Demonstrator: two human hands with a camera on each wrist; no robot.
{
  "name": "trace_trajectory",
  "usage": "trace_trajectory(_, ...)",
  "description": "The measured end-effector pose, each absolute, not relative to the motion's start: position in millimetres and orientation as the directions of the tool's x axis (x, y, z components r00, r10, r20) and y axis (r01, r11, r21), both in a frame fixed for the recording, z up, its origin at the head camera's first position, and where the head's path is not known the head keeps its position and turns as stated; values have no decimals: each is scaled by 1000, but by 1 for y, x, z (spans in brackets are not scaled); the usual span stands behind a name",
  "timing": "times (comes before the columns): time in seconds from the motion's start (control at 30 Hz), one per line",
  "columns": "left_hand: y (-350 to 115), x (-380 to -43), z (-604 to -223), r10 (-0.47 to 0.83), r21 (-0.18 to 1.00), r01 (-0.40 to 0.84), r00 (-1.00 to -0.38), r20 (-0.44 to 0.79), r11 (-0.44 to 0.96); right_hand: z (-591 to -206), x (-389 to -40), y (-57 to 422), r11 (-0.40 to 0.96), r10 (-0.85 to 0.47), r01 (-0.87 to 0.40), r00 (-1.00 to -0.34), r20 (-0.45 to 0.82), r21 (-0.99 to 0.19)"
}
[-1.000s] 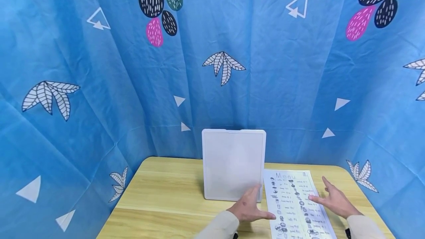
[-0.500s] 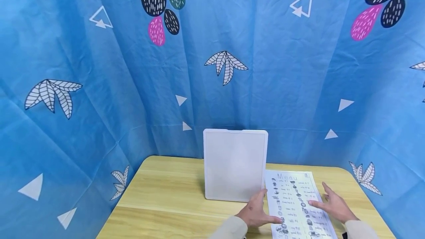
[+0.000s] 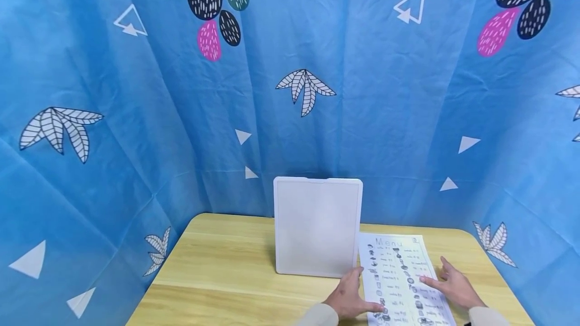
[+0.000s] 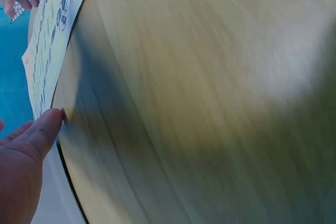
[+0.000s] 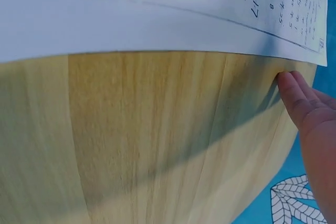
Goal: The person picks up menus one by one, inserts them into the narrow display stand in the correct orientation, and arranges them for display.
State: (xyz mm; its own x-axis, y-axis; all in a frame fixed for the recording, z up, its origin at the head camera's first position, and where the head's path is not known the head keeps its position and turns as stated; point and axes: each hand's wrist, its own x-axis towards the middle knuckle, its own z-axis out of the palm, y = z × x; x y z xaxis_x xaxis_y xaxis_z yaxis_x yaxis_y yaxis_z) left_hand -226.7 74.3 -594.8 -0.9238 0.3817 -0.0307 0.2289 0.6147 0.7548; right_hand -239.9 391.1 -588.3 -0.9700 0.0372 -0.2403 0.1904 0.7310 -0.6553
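Observation:
A paper menu (image 3: pixel 394 278), headed "Menu" with small drawings and prices in columns, lies on the wooden table. At its left edge is my left hand (image 3: pixel 350 297), fingers extended and thumb spread out over the sheet. My right hand (image 3: pixel 456 284) is at the right edge, its thumb reaching over the paper and its fingers pointing away. In the right wrist view, the right fingertips (image 5: pixel 290 80) are by the wood just off the paper's edge. The left wrist view has the left thumb (image 4: pixel 47 127) near the sheet's margin. Neither hand grips anything.
A white rectangular board (image 3: pixel 317 228) stands upright on the table, left of the menu and just beyond my left hand. Bare wooden table (image 3: pixel 217 275) extends to the left. A blue patterned curtain (image 3: pixel 308 140) encloses the back and sides.
My left hand has slid right and slightly toward me, away from the white board to the menu's left edge. My right hand has shifted slightly toward me along the right edge.

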Motion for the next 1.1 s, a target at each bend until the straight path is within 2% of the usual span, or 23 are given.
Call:
trace_trajectory(0.4, 86, -223, -599, 251, 930, 17, -964, -82, 368, -589, -238, 382, 696, 77, 224, -968, -239, -682)
trace_trajectory(0.53, 92, -226, -600, 143, 960, -27, -987, -70, 280, -589, -238, 384, 662, 119, 228, -973, -200, -714)
trace_trajectory(0.63, 97, -227, -597, 19, 971, -52, -998, -58, 233, -590, -238, 383, 586, 167, 246, -969, -181, -772)
trace_trajectory(0.83, 97, -227, -593, -149, 966, -94, -987, -59, 241, -593, -238, 379, 439, 220, 283, -954, -204, -853)
trace_trajectory(1.1, 91, -234, -584, -183, 940, -127, -981, -71, 316, -575, -233, 386, 410, 211, 238, -964, -162, -880)
